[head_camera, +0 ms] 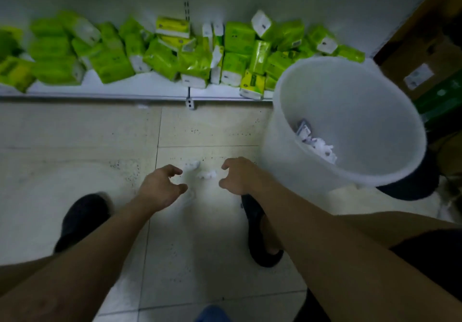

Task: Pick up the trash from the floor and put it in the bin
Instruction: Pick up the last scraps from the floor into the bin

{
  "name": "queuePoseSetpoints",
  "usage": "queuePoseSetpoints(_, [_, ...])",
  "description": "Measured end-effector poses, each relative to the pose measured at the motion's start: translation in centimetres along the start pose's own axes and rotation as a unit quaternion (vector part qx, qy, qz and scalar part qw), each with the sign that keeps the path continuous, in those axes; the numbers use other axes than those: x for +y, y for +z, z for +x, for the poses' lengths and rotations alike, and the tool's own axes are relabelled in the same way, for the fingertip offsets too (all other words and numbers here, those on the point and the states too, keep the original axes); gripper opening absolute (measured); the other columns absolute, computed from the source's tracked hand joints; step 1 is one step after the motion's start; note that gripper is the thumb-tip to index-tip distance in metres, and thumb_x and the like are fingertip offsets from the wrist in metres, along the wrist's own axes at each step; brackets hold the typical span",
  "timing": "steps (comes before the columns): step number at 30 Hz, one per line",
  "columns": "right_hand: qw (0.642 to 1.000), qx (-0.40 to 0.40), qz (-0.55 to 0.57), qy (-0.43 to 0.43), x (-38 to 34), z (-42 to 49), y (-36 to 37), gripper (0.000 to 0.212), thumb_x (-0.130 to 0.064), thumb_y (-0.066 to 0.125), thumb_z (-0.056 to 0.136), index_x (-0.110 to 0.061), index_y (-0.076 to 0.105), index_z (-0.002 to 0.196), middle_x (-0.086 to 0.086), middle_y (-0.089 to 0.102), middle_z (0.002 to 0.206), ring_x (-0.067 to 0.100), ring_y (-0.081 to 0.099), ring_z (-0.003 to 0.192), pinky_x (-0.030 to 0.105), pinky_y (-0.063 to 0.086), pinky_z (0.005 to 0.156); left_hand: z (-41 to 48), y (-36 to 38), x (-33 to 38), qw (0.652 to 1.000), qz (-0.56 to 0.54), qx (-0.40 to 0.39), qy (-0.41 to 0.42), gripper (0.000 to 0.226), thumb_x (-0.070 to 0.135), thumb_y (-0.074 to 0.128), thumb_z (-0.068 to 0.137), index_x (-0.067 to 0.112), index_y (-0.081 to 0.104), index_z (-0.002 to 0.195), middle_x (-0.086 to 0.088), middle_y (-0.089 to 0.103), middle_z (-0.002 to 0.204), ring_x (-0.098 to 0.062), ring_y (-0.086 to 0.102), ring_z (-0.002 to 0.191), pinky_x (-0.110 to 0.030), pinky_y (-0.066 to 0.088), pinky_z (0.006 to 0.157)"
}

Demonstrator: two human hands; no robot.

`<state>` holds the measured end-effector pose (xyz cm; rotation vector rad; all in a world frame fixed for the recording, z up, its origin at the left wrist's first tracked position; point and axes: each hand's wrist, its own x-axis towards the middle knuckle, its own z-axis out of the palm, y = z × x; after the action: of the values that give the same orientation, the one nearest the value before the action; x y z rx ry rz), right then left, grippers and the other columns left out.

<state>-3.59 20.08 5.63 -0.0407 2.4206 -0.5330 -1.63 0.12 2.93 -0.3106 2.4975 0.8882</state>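
Head cam looking straight down at a tiled floor (75, 146). Going left to right: a low shelf (125, 89) along the top holds a messy row of green and yellow tissue packs (110, 56), too many and too jumbled to count, and any print on them is too blurry to read. Two dark shoes, the left shoe (80, 219) and the right shoe (260, 236), are planted on the tiles.

Both bare arms reach down and forward. Left hand (160, 189) hovers palm down with fingers curled and spread apart, holding nothing. Between the hands lie about three small white paper scraps (206, 173) on the floor, though glare makes the count shaky. Right hand (237, 175) is in the same clawed pose, fingers apart, empty, just beside the scraps.

One white bin (355, 79) stands right of that hand, with several crumpled papers (317, 144) in it. A cardboard box (422, 54) with an unreadable label sits far right.
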Motion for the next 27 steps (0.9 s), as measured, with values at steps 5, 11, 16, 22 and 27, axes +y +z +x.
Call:
queuePoseSetpoints(5, [0.999, -0.045, 0.017, 0.009, -0.3, 5.4, 5.7, 0.044, -0.022, 0.059, 0.086, -0.010, 0.052, 0.128, 0.012, 0.055, 0.132, 0.029, 0.056, 0.113, 0.027, 0.044, 0.083, 2.4, 3.7, -4.0, 0.998, -0.003, -0.036, -0.047, 0.048, 0.033, 0.071, 0.081, 0.023, 0.057, 0.126, -0.005, 0.059, 0.129, -0.023, 0.061, 0.104, -0.024, 0.045, 0.078])
queuePoseSetpoints(11, [0.996, -0.078, -0.002, 0.043, 0.4, 12.6, 11.1, 0.048, -0.028, 0.057, 0.088, -0.015, 0.049, 0.133, 0.016, 0.036, 0.144, 0.032, 0.046, 0.124, 0.034, 0.041, 0.098, 6.9, 8.9, -7.4, 0.991, 0.080, -0.099, -0.036, 0.047, 0.031, 0.070, 0.079, 0.022, 0.060, 0.124, -0.005, 0.038, 0.149, -0.027, 0.042, 0.129, -0.044, 0.042, 0.104])
queuePoseSetpoints(16, [0.993, -0.091, -0.017, 0.068, 2.1, 17.5, 13.4, 0.058, -0.033, 0.055, 0.089, -0.030, 0.035, 0.144, 0.011, -0.006, 0.160, 0.037, 0.015, 0.144, 0.044, 0.027, 0.113, 9.5, 12.7, -9.8, 0.975, 0.140, -0.170, -0.007, 0.056, 0.031, 0.065, 0.084, 0.025, 0.048, 0.137, 0.001, 0.008, 0.161, -0.030, 0.021, 0.142, -0.049, 0.034, 0.111])
queuePoseSetpoints(22, [0.989, -0.130, -0.054, 0.052, 3.0, 19.7, 15.3, 0.070, -0.031, 0.051, 0.090, -0.026, 0.017, 0.150, 0.006, -0.001, 0.160, 0.035, 0.012, 0.144, 0.046, 0.022, 0.117, 10.4, 15.1, -11.2, 0.974, 0.180, -0.136, 0.019, 0.072, 0.031, 0.059, 0.085, 0.018, 0.026, 0.148, -0.004, 0.024, 0.155, -0.030, 0.032, 0.132, -0.043, 0.041, 0.100])
queuePoseSetpoints(27, [0.993, -0.108, 0.001, 0.052, 2.5, 17.4, 15.7, 0.060, -0.023, 0.049, 0.092, -0.018, 0.028, 0.148, 0.010, 0.034, 0.151, 0.030, 0.037, 0.133, 0.036, 0.034, 0.110, 10.5, 12.8, -11.0, 0.995, 0.073, -0.067, 0.004, 0.046, 0.013, 0.056, 0.089, 0.012, 0.051, 0.134, -0.009, 0.048, 0.140, -0.025, 0.046, 0.124, -0.035, 0.042, 0.102])
